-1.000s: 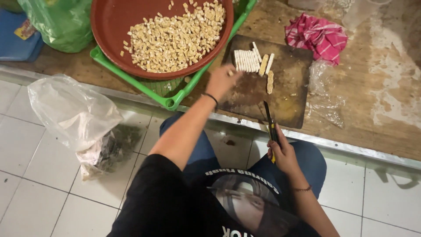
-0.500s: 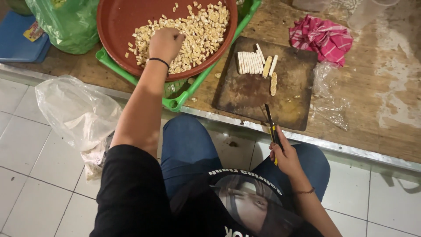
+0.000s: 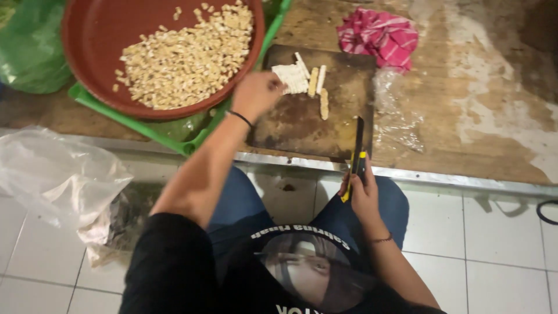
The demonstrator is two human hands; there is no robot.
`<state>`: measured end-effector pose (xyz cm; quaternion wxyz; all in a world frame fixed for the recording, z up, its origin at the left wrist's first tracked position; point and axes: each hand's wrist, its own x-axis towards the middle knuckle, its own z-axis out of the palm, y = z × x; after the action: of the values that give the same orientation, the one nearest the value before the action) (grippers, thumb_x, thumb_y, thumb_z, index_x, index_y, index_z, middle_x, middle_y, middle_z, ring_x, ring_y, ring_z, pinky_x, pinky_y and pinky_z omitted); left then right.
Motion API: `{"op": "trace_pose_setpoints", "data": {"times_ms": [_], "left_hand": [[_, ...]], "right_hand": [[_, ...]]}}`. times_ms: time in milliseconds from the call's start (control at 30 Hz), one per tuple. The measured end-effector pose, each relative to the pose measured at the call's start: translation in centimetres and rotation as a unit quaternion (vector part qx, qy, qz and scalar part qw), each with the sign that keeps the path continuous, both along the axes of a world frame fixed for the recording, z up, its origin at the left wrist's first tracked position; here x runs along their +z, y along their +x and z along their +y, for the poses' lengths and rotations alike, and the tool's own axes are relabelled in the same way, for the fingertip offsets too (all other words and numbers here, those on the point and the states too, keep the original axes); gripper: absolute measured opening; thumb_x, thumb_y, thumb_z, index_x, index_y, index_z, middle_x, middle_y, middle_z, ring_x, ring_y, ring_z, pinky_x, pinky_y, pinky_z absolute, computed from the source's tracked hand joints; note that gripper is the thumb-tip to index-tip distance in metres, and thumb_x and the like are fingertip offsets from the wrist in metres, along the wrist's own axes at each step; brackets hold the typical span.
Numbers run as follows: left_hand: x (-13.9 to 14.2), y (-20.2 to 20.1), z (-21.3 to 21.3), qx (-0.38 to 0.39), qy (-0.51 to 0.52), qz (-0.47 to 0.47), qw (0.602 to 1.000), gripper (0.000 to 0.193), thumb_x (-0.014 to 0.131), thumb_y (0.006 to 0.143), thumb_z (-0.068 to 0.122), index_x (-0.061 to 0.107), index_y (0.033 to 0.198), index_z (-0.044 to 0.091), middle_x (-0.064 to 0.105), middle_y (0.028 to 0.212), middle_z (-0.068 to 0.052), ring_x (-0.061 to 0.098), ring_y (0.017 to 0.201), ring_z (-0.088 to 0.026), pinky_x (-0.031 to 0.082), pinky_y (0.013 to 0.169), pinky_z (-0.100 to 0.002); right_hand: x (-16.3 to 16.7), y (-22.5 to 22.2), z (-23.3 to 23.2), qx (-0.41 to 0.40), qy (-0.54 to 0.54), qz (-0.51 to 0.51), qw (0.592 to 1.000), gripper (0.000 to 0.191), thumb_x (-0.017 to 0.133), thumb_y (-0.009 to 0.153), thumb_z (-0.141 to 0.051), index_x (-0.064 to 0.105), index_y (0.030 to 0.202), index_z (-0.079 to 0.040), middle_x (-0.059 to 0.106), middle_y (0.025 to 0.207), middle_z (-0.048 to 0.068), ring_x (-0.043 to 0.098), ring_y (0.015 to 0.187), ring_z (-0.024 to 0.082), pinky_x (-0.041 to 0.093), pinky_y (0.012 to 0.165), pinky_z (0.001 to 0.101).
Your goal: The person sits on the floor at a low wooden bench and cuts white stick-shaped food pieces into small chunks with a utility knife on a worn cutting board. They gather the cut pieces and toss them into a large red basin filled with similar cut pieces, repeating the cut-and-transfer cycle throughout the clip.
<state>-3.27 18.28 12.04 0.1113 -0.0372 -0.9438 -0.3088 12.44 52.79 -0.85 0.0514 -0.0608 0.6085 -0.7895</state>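
Down at the bench, the person's left hand (image 3: 256, 93) rests on the near-left corner of the dark, worn wooden cutting board (image 3: 308, 116), fingers curled loosely with its fingertips touching the small stack of pale cut strips (image 3: 292, 77); whether it actually pinches a strip cannot be told, as the knuckles hide the fingertips. A thin black band (image 3: 239, 118) circles that wrist. Just beside the stack lie three separate pale sticks (image 3: 318, 87), two tilted near the top edge and one lower, toward the board's middle.

Closed in a grip, the right hand (image 3: 363, 195) holds a knife with a yellow-and-black handle (image 3: 354, 168) above the person's blue-jeaned knee, its dark blade pointing up over the board's near-right edge. A thin cord bracelet (image 3: 381, 238) sits on that wrist.

Left of the board, a large round reddish-brown plastic basin (image 3: 93, 52) holds a heap of small pale diced pieces (image 3: 186, 55), and it sits in a green plastic tray (image 3: 145, 125). A crumpled pink-and-white striped cloth (image 3: 381, 35) lies beyond the board's far-right corner, with a clear plastic wrapper (image 3: 395, 110) just below it on the rough wooden bench (image 3: 482, 116). On the white tiled floor at the left sits a translucent plastic bag (image 3: 58, 180), and a green plastic bag (image 3: 29, 52) fills the top-left corner.
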Motion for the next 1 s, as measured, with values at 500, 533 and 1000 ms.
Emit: {"op": "trace_pose_setpoints", "data": {"times_ms": [500, 533, 1000], "left_hand": [[-7.3, 0.9, 10.7, -0.044, 0.105, -0.056, 0.992, 0.022, 0.076, 0.082, 0.023, 0.073, 0.097, 0.007, 0.076, 0.09, -0.016, 0.073, 0.086, -0.035, 0.057, 0.076, -0.043], [-7.0, 1.9, 9.6, -0.065, 0.139, -0.068, 0.986, 0.023, 0.076, 0.081, 0.022, 0.074, 0.097, 0.006, 0.076, 0.09, -0.016, 0.074, 0.086, -0.034, 0.058, 0.076, -0.04], [-4.8, 10.1, 4.5, -0.013, -0.034, 0.113, 0.993, 0.031, 0.078, 0.077, 0.027, 0.08, 0.103, 0.01, 0.074, 0.098, -0.011, 0.067, 0.096, -0.035, 0.048, 0.081, -0.047]], "right_hand": [[-1.1, -0.7, 0.4, 0.005, 0.016, -0.028, 0.999, 0.068, 0.047, 0.101, -0.001, 0.024, 0.165, -0.011, 0.06, 0.094, 0.01, 0.062, 0.068, 0.017, 0.057, 0.06, 0.0316], [-1.1, -0.8, 0.4, 0.002, 0.021, -0.032, 0.999, 0.068, 0.047, 0.101, -0.001, 0.024, 0.164, -0.011, 0.061, 0.094, 0.011, 0.063, 0.067, 0.017, 0.057, 0.059, 0.0317], [2.9, 0.8, -1.2, 0.035, 0.138, -0.016, 0.99, 0.066, 0.045, 0.104, -0.007, 0.023, 0.166, -0.013, 0.063, 0.096, 0.011, 0.063, 0.068, 0.016, 0.055, 0.064, 0.0312]]}}
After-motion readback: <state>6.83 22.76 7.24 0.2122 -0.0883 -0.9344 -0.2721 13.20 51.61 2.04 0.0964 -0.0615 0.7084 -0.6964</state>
